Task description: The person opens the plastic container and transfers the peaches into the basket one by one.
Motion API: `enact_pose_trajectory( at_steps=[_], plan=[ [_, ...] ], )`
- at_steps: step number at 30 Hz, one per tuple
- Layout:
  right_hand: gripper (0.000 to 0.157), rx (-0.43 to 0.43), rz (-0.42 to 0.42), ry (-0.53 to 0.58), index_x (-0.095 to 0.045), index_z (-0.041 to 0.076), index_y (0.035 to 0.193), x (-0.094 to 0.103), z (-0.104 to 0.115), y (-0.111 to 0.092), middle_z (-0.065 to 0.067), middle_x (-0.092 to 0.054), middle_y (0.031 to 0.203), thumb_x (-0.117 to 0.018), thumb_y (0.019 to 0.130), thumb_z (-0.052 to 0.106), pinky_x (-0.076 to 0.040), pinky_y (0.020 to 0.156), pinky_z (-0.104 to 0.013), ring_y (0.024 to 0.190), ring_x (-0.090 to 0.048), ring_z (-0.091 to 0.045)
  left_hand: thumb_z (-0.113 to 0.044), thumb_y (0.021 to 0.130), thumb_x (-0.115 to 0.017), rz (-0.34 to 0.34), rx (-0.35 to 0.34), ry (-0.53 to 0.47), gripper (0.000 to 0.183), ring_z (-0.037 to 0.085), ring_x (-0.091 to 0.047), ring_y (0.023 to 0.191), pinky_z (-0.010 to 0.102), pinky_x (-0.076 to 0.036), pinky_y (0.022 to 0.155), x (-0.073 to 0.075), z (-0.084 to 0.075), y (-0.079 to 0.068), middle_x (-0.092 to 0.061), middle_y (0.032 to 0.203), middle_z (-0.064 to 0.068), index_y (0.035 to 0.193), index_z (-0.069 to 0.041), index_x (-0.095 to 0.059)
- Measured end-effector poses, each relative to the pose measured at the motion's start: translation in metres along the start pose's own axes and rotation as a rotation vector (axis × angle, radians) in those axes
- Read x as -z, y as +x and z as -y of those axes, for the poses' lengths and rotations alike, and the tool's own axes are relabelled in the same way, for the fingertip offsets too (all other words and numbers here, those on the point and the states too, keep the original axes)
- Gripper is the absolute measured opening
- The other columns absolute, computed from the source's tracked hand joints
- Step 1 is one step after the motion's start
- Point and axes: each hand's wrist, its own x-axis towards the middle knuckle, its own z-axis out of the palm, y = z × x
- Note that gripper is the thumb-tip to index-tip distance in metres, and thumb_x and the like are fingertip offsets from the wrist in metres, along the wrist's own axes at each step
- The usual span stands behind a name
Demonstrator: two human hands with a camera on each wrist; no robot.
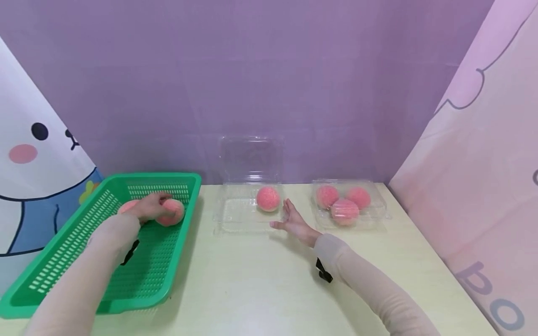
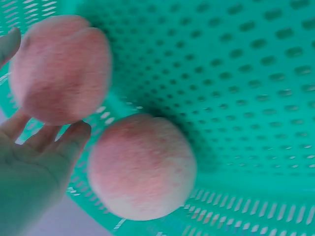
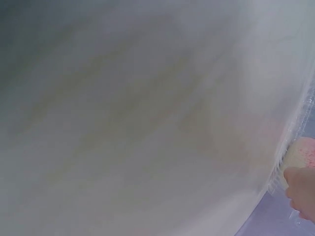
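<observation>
In the green basket (image 1: 185, 261), my left hand (image 1: 149, 205) grips a pink peach (image 1: 171, 213), thumb on one side and fingers on the other. The left wrist view shows this peach (image 2: 61, 71) with its crease, and a second peach (image 2: 142, 167) lies beside it against the basket wall. My right hand (image 1: 296, 224) is held open, thumb and fingers spread, at the right side of a clear plastic clamshell box (image 1: 235, 212). One peach (image 1: 268, 199) sits in the right part of that box, close to my right fingertips. The box's lid (image 1: 251, 158) stands raised at the back.
A closed clear box (image 1: 371, 219) with three peaches (image 1: 345, 212) stands to the right on the pale table (image 1: 252, 280). A purple cloth (image 1: 269, 84) hangs behind, and printed cloths flank both sides. Most of the right wrist view is a blurred pale surface (image 3: 123, 123).
</observation>
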Motion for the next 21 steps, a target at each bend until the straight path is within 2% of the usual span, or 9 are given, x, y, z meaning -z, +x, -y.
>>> enact_pose_trajectory(
  at_steps=[3,7,12,15,21],
  plan=[
    [0.103,-0.006,0.006,0.005,0.01,0.008,0.146,0.001,-0.002,-0.002,-0.01,0.003,0.154,-0.069,0.081,0.015,-0.008,0.114,-0.042,0.142,-0.001,-0.027,-0.025,0.088,-0.057,-0.019,-0.013,0.015,0.069,0.05,-0.026,0.127,0.057,-0.036,0.096,0.003,-0.016,-0.003,-0.026,0.141,0.032,0.14,0.008,-0.025],
    [0.103,-0.004,0.009,0.006,0.01,0.008,0.146,0.002,-0.004,-0.002,-0.01,0.003,0.155,-0.069,0.081,0.016,-0.007,0.114,-0.042,0.142,-0.001,-0.026,-0.029,0.091,-0.053,-0.096,-0.041,0.076,0.064,0.048,-0.029,0.127,0.058,-0.035,0.097,0.008,-0.044,-0.008,-0.029,0.142,0.029,0.14,0.004,-0.03],
    [0.103,-0.004,0.008,0.021,0.012,0.009,0.146,0.004,-0.004,0.0,-0.008,0.004,0.155,-0.068,0.081,0.015,-0.006,0.114,-0.04,0.142,0.001,-0.025,-0.031,0.092,-0.051,-0.16,-0.082,0.069,0.058,0.042,-0.037,0.125,0.055,-0.037,0.097,0.004,-0.082,-0.015,-0.037,0.139,0.024,0.138,0.0,-0.035],
    [0.102,-0.005,0.01,0.032,0.012,0.009,0.146,0.003,-0.003,0.001,-0.009,0.005,0.155,-0.067,0.082,0.014,-0.007,0.114,-0.041,0.142,0.002,-0.026,-0.031,0.092,-0.051,-0.171,-0.111,0.065,0.054,0.038,-0.04,0.124,0.052,-0.039,0.097,-0.002,-0.102,-0.019,-0.04,0.138,0.021,0.136,-0.002,-0.038],
    [0.102,-0.006,0.008,0.034,0.012,0.007,0.146,0.0,0.0,0.001,-0.01,0.005,0.154,-0.067,0.082,0.011,-0.009,0.114,-0.041,0.142,0.001,-0.027,-0.029,0.092,-0.053,-0.131,-0.166,0.044,0.05,0.034,-0.041,0.123,0.049,-0.042,0.095,-0.017,-0.139,-0.025,-0.044,0.137,0.015,0.134,-0.005,-0.043]
  ],
)
